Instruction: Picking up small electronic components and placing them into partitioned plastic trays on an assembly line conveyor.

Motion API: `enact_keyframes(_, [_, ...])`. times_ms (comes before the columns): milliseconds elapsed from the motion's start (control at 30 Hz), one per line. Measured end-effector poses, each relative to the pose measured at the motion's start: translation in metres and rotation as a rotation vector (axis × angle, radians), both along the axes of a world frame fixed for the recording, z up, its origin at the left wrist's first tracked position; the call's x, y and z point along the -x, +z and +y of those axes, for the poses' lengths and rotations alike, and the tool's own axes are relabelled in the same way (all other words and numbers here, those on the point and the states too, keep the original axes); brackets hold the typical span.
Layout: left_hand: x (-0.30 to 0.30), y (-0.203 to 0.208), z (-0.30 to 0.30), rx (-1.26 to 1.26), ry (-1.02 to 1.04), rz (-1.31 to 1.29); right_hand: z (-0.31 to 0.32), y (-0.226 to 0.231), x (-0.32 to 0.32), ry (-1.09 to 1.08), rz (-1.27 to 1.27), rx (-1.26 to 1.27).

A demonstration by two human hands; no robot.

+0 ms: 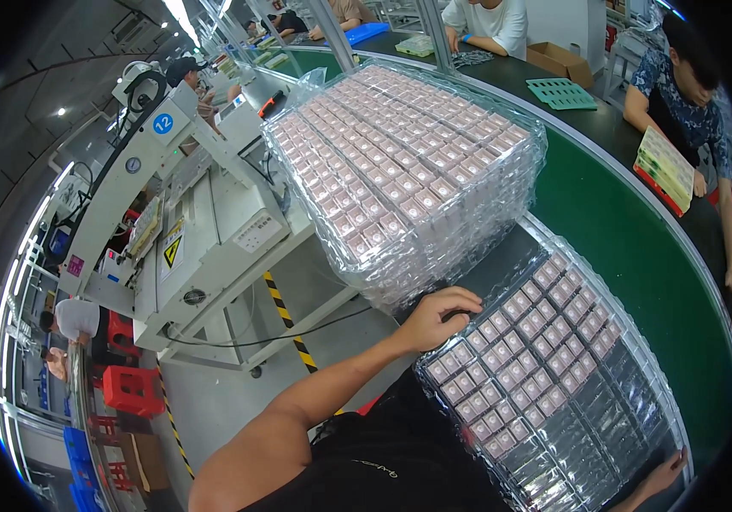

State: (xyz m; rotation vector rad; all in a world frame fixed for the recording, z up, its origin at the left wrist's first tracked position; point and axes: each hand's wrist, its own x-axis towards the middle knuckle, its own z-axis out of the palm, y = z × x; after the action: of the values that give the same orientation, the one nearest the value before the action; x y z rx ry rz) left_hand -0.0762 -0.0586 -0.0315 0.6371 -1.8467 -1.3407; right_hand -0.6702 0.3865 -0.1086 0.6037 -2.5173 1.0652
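In front of me lies a clear plastic blister tray (592, 418), its rows of pockets partly filled with small pink square pieces (524, 375); the pockets toward its near right side hold none. My left hand (440, 320) is closed at the tray's far left edge, thumb and fingers curled. At the near right corner, my right hand (663, 478) has its fingers bent round the rim, partly cut off by the dark picture border. Beyond the tray rises a tall stack of similar clear trays (408, 171), the top one filled with pink pieces.
A green conveyor belt (605, 213) curves along the right. Across it, a person (682, 94) holds a yellow and red tray (664, 171); a green tray (562, 94) lies nearby. A white machine (212, 239) stands left, with red stools (131, 390) farther off.
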Motion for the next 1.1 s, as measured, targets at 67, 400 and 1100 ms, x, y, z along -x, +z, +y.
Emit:
enact_keyframes(67, [0.0,0.0,0.0,0.01,0.001,0.001,-0.002,0.001,-0.001,0.005,0.007,0.005])
enact_keyframes(400, [-0.003,-0.003,-0.001,-0.034,-0.033,-0.044,-0.012,0.006,-0.013,-0.002,-0.01,0.072])
enact_keyframes(1100, [0.0,0.0,0.001,0.035,-0.002,-0.066,-0.019,0.012,-0.024,0.009,-0.035,0.145])
